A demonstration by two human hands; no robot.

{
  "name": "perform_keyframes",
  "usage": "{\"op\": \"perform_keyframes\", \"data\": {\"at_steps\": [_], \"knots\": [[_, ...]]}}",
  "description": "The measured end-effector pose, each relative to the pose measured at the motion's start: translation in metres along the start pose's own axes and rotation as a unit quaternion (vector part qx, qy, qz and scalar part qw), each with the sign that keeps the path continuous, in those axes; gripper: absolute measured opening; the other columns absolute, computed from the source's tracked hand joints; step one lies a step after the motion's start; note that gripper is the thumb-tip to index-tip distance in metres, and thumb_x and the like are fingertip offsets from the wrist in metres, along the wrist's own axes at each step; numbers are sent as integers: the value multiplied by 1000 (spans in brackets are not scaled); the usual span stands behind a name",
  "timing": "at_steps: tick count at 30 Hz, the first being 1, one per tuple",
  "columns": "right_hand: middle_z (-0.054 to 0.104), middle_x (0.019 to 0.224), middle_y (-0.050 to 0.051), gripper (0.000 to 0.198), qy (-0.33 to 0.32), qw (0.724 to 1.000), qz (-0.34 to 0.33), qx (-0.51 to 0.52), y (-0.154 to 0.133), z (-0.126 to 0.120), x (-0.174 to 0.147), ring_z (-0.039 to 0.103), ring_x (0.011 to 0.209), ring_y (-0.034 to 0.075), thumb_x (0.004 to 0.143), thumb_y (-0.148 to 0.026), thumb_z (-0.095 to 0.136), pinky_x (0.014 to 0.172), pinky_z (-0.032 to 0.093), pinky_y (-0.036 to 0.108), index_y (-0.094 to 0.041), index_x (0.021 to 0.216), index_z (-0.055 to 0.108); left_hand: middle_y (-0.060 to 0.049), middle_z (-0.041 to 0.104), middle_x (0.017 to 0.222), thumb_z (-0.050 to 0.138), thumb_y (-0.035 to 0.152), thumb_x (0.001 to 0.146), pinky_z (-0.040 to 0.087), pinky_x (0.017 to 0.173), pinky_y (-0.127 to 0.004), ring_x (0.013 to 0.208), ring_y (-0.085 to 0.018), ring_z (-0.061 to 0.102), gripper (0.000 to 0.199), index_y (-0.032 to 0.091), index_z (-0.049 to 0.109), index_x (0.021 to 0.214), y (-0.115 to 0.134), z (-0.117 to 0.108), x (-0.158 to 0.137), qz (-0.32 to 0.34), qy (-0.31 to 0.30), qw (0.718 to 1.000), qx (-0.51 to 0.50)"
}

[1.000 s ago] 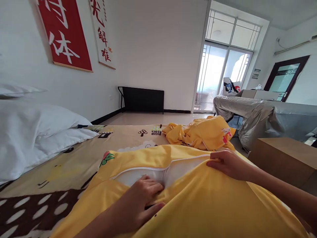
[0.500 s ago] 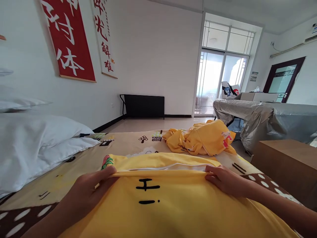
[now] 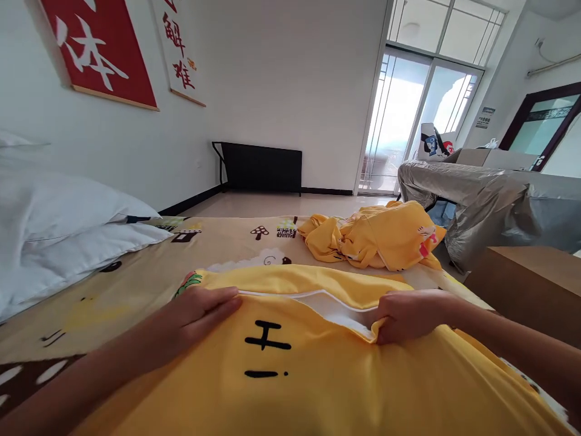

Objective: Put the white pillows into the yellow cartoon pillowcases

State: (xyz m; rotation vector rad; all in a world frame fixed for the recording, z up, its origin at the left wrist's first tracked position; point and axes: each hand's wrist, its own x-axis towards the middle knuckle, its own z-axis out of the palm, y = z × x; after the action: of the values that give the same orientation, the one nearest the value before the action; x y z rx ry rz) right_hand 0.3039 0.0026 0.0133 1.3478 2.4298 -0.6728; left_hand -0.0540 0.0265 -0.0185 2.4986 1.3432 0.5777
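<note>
A yellow pillowcase [image 3: 318, 375] with black "Hi" lettering lies across the bed in front of me. Its long opening runs crosswise, and white material [image 3: 329, 300] shows inside the gap. My left hand [image 3: 200, 321] pinches the opening's edge at the left, thumb and fingers pressed together. At the right end, my right hand [image 3: 408, 315] is closed around a bunched fold of the near edge, which leaves the gap widest beside it. A red and green print [image 3: 188, 281] shows at the cover's far left corner.
Crumpled yellow cloth [image 3: 381, 236] lies farther back on the patterned bed sheet [image 3: 227, 242]. White pillows [image 3: 86, 224] are piled at the left. A brown box [image 3: 531, 290] stands off the bed's right side, before a table under silvery plastic [image 3: 485, 188].
My right hand has curled tighter on the edge and pulled it nearer, widening the gap. The left hand has slid inward along the edge. The view has tipped downward.
</note>
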Motion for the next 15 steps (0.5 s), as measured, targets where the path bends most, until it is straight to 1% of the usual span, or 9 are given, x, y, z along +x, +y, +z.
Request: {"op": "perform_keyframes", "data": {"at_steps": [2, 3, 5, 6, 8, 10, 11, 13, 15], "knots": [[46, 51, -4, 25, -51, 998, -35, -13, 1, 14, 25, 34, 49, 8, 75, -35, 57, 48, 28, 20, -13, 66, 65, 0, 59, 65, 24, 45, 94, 37, 64, -25, 63, -15, 53, 48, 19, 52, 66, -3, 24, 1, 38, -76, 995, 47], [42, 49, -5, 23, -59, 996, -60, -13, 2, 25, 35, 32, 49, 7, 73, -32, 58, 47, 27, 20, -14, 61, 62, -1, 61, 67, 24, 42, 94, 37, 65, -26, 64, -16, 54, 46, 19, 53, 67, -4, 36, 0, 53, -87, 992, 74], [38, 48, -6, 17, -35, 995, -97, 1, 4, 46, 46, 32, 49, 7, 69, -25, 58, 47, 27, 19, -14, 56, 58, -2, 61, 66, 23, 37, 95, 36, 64, -27, 65, -17, 55, 43, 20, 53, 68, -4, 53, -5, 64, -69, 990, 108], [37, 48, -6, 15, -11, 995, -101, 10, 4, 56, 47, 32, 49, 7, 69, -23, 57, 47, 26, 19, -15, 56, 57, -1, 61, 66, 23, 36, 95, 36, 64, -27, 65, -16, 55, 43, 20, 53, 69, -4, 57, -7, 65, -54, 990, 111], [37, 49, -6, 13, 45, 996, -76, 28, 5, 68, 42, 32, 49, 7, 69, -22, 57, 46, 24, 20, -15, 58, 58, -1, 61, 66, 24, 36, 96, 36, 64, -26, 66, -16, 57, 42, 20, 53, 70, -3, 56, -9, 61, -51, 991, 110], [39, 52, -5, 14, 94, 993, -44, 52, 7, 69, 28, 33, 51, 7, 72, -24, 57, 47, 24, 19, -15, 61, 59, -1, 60, 64, 25, 38, 96, 35, 62, -25, 63, -16, 57, 43, 20, 54, 69, -1, 47, -8, 52, -64, 991, 107], [41, 54, -5, 14, 111, 990, -41, 70, 9, 67, 19, 35, 53, 7, 73, -27, 58, 47, 24, 19, -15, 65, 60, -1, 59, 62, 24, 38, 96, 35, 61, -25, 61, -15, 56, 45, 20, 54, 68, 1, 42, -7, 47, -66, 991, 105], [42, 57, -6, 23, 113, 986, -58, 113, 12, 57, -1, 34, 55, 7, 77, -37, 59, 48, 25, 18, -15, 73, 62, -1, 59, 61, 24, 39, 95, 36, 60, -25, 60, -15, 56, 46, 20, 53, 66, 7, 29, -8, 41, -58, 992, 104], [42, 57, -6, 36, 113, 980, -81, 141, 14, 47, -24, 32, 54, 7, 84, -48, 51, 49, 26, 19, -14, 81, 64, -2, 62, 66, 25, 40, 95, 37, 60, -25, 63, -16, 58, 44, 20, 55, 68, 13, 17, -11, 36, -41, 992, 115]]}}
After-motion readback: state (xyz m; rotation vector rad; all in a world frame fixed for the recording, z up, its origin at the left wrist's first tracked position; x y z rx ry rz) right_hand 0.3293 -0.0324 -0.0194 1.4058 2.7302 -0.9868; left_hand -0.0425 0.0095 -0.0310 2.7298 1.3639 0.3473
